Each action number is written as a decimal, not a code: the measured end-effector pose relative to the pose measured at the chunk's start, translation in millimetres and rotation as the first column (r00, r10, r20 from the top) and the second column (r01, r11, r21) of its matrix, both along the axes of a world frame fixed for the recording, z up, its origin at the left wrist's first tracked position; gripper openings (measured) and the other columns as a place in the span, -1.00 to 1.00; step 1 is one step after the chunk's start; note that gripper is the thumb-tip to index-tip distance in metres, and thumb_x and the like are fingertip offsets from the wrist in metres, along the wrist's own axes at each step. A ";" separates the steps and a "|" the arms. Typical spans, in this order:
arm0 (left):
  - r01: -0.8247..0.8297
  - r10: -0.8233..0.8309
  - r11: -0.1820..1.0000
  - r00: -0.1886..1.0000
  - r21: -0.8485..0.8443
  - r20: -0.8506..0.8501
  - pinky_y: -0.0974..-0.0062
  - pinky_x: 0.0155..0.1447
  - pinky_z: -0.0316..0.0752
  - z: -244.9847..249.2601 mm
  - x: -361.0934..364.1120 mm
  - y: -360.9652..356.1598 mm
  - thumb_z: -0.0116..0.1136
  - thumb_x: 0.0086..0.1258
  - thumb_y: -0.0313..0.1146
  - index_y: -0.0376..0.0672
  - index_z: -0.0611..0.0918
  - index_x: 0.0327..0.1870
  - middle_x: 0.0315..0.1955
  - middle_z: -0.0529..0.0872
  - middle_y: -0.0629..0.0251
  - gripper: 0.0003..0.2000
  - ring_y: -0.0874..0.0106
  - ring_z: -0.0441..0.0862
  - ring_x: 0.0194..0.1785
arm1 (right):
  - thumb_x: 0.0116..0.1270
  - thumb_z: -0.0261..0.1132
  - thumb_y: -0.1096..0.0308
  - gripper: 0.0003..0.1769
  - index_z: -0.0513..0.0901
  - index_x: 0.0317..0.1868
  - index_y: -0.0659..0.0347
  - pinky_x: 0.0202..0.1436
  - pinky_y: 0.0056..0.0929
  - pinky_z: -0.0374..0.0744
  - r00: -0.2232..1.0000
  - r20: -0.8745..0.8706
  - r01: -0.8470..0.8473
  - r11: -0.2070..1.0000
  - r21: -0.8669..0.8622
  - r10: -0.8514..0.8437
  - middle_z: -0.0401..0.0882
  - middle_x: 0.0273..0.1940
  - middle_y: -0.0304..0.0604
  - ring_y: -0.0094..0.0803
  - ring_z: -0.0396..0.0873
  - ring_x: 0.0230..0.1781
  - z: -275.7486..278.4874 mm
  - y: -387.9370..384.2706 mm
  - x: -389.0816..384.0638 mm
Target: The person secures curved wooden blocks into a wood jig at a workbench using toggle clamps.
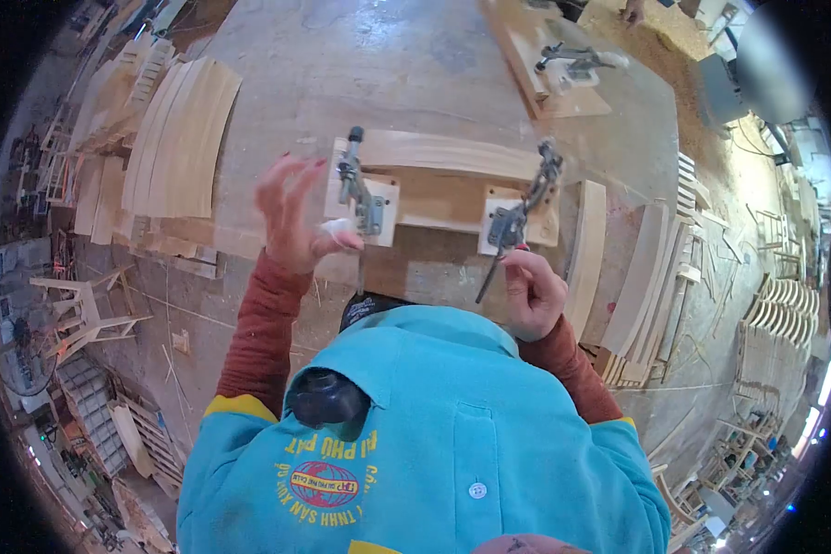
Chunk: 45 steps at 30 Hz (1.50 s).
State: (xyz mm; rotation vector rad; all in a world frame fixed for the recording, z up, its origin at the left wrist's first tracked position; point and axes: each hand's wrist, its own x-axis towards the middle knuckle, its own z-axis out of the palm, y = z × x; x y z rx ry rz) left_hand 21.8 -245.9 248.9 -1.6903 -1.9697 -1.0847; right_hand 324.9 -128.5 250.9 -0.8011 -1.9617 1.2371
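Note:
In front of me a jig holds a curved wooden piece [452, 150] along its far side, with a toggle clamp [365, 198] at the left and another toggle clamp [517, 208] at the right. Both clamps sit on white base plates. My left hand [291, 210] is raised just left of the left clamp, fingers apart, slightly blurred, with a white wrap on the thumb. My right hand [535, 294] is curled, its fingertips at the dark handle [489, 277] of the right clamp. How firmly it grips the handle is hard to see.
Curved wooden slats stand stacked at the left [180, 138] and at the right [637, 282]. Another clamp jig [577, 69] lies at the far right of the table [397, 55]. A wooden chair frame [83, 309] stands on the floor at the left.

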 end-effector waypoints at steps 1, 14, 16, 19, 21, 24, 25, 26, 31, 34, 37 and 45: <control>0.072 -0.073 0.997 0.993 0.014 0.091 0.15 0.25 0.19 2.1 -12.7 10.0 0.26 0.04 0.21 -0.13 0.45 0.15 0.03 0.43 0.17 -0.27 0.19 0.29 0.19 | 0.26 0.16 0.54 -0.92 0.57 -0.25 0.28 -0.50 -0.63 0.41 0.998 0.007 0.063 0.998 0.012 -0.064 0.48 -0.58 -0.21 -0.63 0.41 -0.61 -0.5 -2.6 0.7; 0.563 -0.545 0.478 0.792 -0.674 0.275 0.24 0.07 0.43 -144.5 -54.1 171.7 0.38 -0.20 -0.06 -0.16 0.47 -0.05 -0.15 0.57 0.03 -0.36 0.06 0.51 -0.02 | 0.40 0.07 0.38 -0.81 0.52 -0.07 0.25 -0.65 -0.71 0.22 0.915 -0.215 0.227 0.875 -0.427 -0.342 0.36 -0.63 -0.41 -0.74 0.20 -0.71 -25.6 17.2 -2.4; 0.510 -0.504 0.641 0.843 -0.574 0.188 0.24 0.04 0.43 -148.0 -61.1 171.2 0.40 -0.23 -0.06 -0.12 0.49 -0.03 -0.16 0.58 0.10 -0.35 0.09 0.52 -0.03 | 0.41 0.06 0.37 -0.80 0.51 -0.07 0.28 -0.69 -0.70 0.19 0.941 -0.141 0.231 0.890 -0.394 -0.306 0.34 -0.66 -0.38 -0.73 0.18 -0.75 -20.1 19.6 5.3; 0.411 -0.400 0.703 0.903 -0.581 0.155 0.23 0.00 0.44 -87.4 -105.2 153.9 0.40 -0.24 -0.06 -0.10 0.50 -0.04 -0.19 0.59 0.13 -0.36 0.11 0.54 -0.06 | 0.43 0.02 0.37 -0.80 0.50 -0.09 0.30 -0.74 -0.71 0.13 0.937 -0.184 0.224 0.916 -0.332 -0.296 0.31 -0.67 -0.37 -0.73 0.14 -0.79 -25.8 21.3 4.5; 0.327 -0.302 0.784 0.944 -0.528 0.137 0.22 -0.03 0.46 -70.9 -153.5 127.0 0.39 -0.21 -0.05 -0.12 0.51 -0.02 -0.19 0.60 0.11 -0.36 0.10 0.56 -0.09 | 0.44 0.01 0.37 -0.79 0.49 -0.08 0.31 -0.76 -0.72 0.10 0.941 -0.178 0.223 0.922 -0.316 -0.288 0.36 -0.62 -0.33 -0.73 0.13 -0.80 -22.5 22.2 3.1; 0.047 0.047 0.870 0.983 -0.490 0.178 0.27 0.06 0.46 -33.9 -228.2 47.9 0.36 -0.14 -0.04 -0.13 0.48 0.12 -0.07 0.61 0.06 -0.29 0.13 0.56 -0.01 | 0.44 0.01 0.34 -0.76 0.47 -0.06 0.35 -0.78 -0.72 0.11 0.934 -0.252 0.167 0.934 -0.316 -0.252 0.46 -0.46 -0.21 -0.74 0.12 -0.81 -34.4 26.4 13.3; 0.014 0.096 0.923 0.959 -0.385 0.266 0.33 0.10 0.45 -19.3 -251.6 16.7 0.37 -0.13 -0.06 -0.14 0.49 0.13 -0.05 0.61 0.05 -0.29 0.16 0.57 0.01 | 0.45 0.00 0.33 -0.74 0.46 -0.05 0.36 -0.80 -0.72 0.12 0.936 -0.231 0.192 0.935 -0.298 -0.266 0.50 -0.33 -0.13 -0.75 0.10 -0.83 -40.2 28.9 18.7; -0.122 0.184 0.945 0.965 -0.305 0.185 0.35 0.10 0.45 -28.8 -282.2 -11.1 0.38 -0.13 -0.06 -0.14 0.52 0.11 -0.07 0.61 0.05 -0.32 0.17 0.58 -0.01 | 0.45 -0.01 0.32 -0.74 0.47 -0.06 0.36 -0.80 -0.71 0.10 0.930 -0.241 0.202 0.933 -0.299 -0.278 0.38 -0.46 -0.23 -0.75 0.08 -0.83 -38.5 28.7 13.9; -0.619 0.681 0.692 0.731 -0.372 0.050 0.30 0.13 0.42 -13.3 -360.5 -120.2 0.39 -0.13 0.02 -0.11 0.54 0.10 -0.04 0.59 0.06 -0.30 0.15 0.54 0.03 | 0.46 -0.01 0.32 -0.74 0.49 -0.06 0.34 -0.79 -0.70 0.06 0.902 -0.202 0.315 0.901 -0.298 -0.382 0.13 -0.73 -0.45 -0.76 0.02 -0.84 -31.5 23.6 6.1; -0.699 0.760 0.596 0.649 -0.395 -0.001 0.30 0.20 0.34 -42.6 -401.5 -151.4 0.39 -0.15 0.06 -0.10 0.54 0.12 0.01 0.54 0.06 -0.27 0.15 0.46 0.11 | 0.46 -0.01 0.32 -0.74 0.49 -0.06 0.34 -0.79 -0.70 0.06 0.892 -0.187 0.339 0.883 -0.325 -0.411 0.11 -0.73 -0.46 -0.75 0.02 -0.85 -20.4 17.7 -4.0; -0.723 0.799 0.529 0.601 -0.445 -0.027 0.33 0.26 0.28 -62.4 -424.0 -163.1 0.40 -0.17 0.09 -0.10 0.53 0.14 0.05 0.49 0.09 -0.23 0.15 0.40 0.15 | 0.46 0.00 0.33 -0.75 0.50 -0.06 0.34 -0.78 -0.70 0.06 0.890 -0.209 0.331 0.889 -0.316 -0.406 0.09 -0.73 -0.47 -0.75 0.00 -0.85 -24.6 19.9 -0.8; -0.718 0.822 0.463 0.568 -0.520 -0.052 0.31 0.27 0.24 -59.9 -438.2 -149.5 0.40 -0.18 0.13 -0.12 0.53 0.15 0.03 0.45 0.15 -0.20 0.15 0.29 0.18 | 0.40 0.07 0.10 -0.49 0.34 0.18 0.30 -0.45 -0.60 0.38 0.857 -0.333 0.258 0.887 -0.384 -0.394 0.37 -0.51 -0.31 -0.57 0.34 -0.55 -14.3 33.7 18.8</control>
